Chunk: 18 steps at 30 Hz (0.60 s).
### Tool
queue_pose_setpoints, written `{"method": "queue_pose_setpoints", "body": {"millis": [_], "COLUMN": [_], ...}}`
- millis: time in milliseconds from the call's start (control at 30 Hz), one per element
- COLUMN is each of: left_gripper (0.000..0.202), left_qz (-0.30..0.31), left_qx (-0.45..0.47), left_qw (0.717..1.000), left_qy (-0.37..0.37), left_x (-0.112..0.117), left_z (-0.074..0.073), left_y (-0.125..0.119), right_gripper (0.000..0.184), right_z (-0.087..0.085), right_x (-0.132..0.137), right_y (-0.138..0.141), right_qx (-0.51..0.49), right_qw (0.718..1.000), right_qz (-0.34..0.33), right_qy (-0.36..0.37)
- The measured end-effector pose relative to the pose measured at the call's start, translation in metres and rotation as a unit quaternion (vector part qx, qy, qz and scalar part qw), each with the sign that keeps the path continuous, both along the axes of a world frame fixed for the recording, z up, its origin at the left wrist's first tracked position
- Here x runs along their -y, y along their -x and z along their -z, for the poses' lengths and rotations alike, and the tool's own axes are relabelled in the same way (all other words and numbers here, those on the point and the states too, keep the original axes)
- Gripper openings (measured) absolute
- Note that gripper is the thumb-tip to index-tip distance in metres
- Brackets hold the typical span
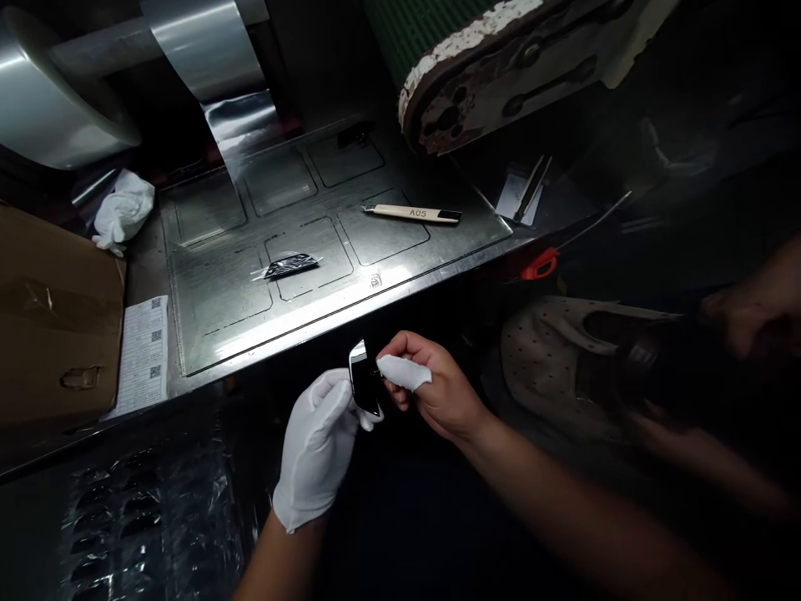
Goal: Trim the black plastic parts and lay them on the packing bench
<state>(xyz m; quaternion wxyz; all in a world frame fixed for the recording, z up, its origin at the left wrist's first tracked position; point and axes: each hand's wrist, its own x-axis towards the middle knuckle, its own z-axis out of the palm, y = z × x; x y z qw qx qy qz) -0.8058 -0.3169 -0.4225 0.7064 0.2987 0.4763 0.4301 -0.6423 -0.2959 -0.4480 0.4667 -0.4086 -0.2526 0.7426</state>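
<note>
Past the steel bench (213,292) at 12 o'clock, the gloved left hand (316,442) and bare right hand (438,388) (thumb wrapped in white cloth (404,372)) both pinch a glossy black part (364,380).

The left hand (316,442) wears a matt white cotton glove with a soft woven look, and the right hand (438,392) is bare skin, with a white cloth wrap (404,373) over its thumb. Between them, a small black slab (364,380) has a mirror-glossy, smooth face. The stainless-steel surface (213,284) is smooth and reflective, and a pale utility-knife handle (406,214) on it looks matt. A brown cardboard box (56,317) is matt and slightly creased, with glossy tape, and beside it lies a matt white paper sheet (145,357). A shiny silver film (206,50) gleams, while a dark metal wheel (476,67) is rough, rust-stained and flaking white.
</note>
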Motion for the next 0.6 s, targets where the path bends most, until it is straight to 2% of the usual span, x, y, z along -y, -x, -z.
{"method": "queue_pose_setpoints", "body": {"millis": [267, 600], "left_gripper": [0.026, 0.025], "left_qz": [0.007, 0.013], "left_qx": [-0.025, -0.054], "left_qw": [1.0, 0.998], "left_qy": [-0.014, -0.02], "left_x": [0.001, -0.008], "left_z": [0.002, 0.001], "left_y": [0.003, 0.005], "right_gripper": [0.028, 0.027], "right_z": [0.004, 0.004], "right_x": [0.001, 0.003], "right_y": [-0.001, 0.0], "right_qx": [0.001, 0.001], "right_qw": [1.0, 1.0], "right_qz": [0.0, -0.011], "right_qy": [-0.017, -0.023]}}
